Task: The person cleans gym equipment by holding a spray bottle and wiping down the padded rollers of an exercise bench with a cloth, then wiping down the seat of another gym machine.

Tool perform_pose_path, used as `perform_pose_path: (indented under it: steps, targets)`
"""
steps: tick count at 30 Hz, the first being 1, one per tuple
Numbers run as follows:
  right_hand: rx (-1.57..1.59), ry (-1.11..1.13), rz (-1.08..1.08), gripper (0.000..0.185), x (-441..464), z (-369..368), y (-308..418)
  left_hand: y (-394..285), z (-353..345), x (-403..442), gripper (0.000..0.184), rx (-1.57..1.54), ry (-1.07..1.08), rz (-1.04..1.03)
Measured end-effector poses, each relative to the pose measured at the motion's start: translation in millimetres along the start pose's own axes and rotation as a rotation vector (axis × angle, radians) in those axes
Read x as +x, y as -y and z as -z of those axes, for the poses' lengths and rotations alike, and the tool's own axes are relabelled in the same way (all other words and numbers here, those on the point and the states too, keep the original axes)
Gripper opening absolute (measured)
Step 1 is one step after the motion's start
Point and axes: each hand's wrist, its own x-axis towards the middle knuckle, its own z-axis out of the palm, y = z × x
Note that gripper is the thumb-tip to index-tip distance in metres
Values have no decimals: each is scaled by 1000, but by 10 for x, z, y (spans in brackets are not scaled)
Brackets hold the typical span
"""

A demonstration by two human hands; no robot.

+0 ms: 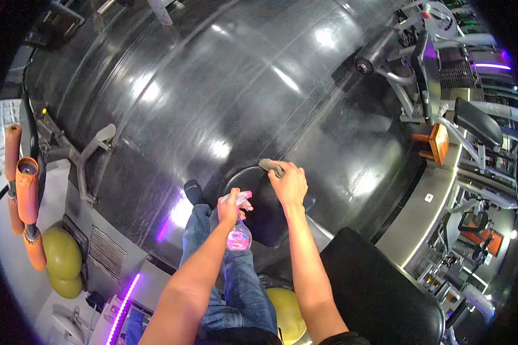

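Note:
My left hand [231, 206] is wrapped round the neck and trigger of a clear spray bottle [239, 237] with a pink label and a pink-and-white head. Its nozzle points right, over a black padded seat [259, 201]. My right hand [289, 183] grips a bunched greyish cloth [270, 167] at the far right edge of that seat. Part of the cloth is hidden under my fingers. The seat lies between and below both hands, in front of my legs.
A larger black padded bench [380, 293] stands close on my right. Weight machines [426, 75] and a small wooden stool [438, 144] are farther right. At left are orange foam rollers [27, 192] and a green exercise ball [62, 253]. Dark shiny floor [213, 98] stretches ahead.

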Motion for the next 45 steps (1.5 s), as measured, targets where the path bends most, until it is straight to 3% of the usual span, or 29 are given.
perform_pose_path:
  steps: [5, 10, 15, 21, 23, 27, 29, 33, 39, 43, 45]
  targets:
    - [7, -152, -354, 32, -283, 76, -599, -18, 35, 7, 53, -14, 15, 19]
    - [35, -149, -427, 33, -153, 206, -769, -15, 76, 28, 53, -6, 47, 42]
    - [145, 60, -201, 33, 292, -18, -379, -20, 61, 32, 52, 8, 38, 28]
    - [238, -43, -112, 28, 28, -100, -51, -75, 78, 4, 53, 23, 29, 49]
    - [312, -153, -193, 29, -172, -79, -170, -83, 70, -2, 52, 26, 41, 54]
    - [143, -309, -402, 27, -473, 16, -678, -70, 104, 33, 51, 45, 28, 65]
    - [241, -364, -511, 26, -501, 83, -952, -55, 123, 41, 52, 54, 35, 70]
    - [198, -128, -799, 34, -203, 265, -1152, -81, 118, 16, 52, 102, 27, 74]
    - [115, 7, -533, 34, 111, 155, -783, -117, 67, -11, 52, 101, -11, 67]
    - [218, -43, -480, 30, -90, 113, -655, -123, 87, 1, 54, 148, 5, 66]
    - [262, -259, -490, 29, -253, 30, -800, -135, 88, -4, 56, 160, -4, 77]
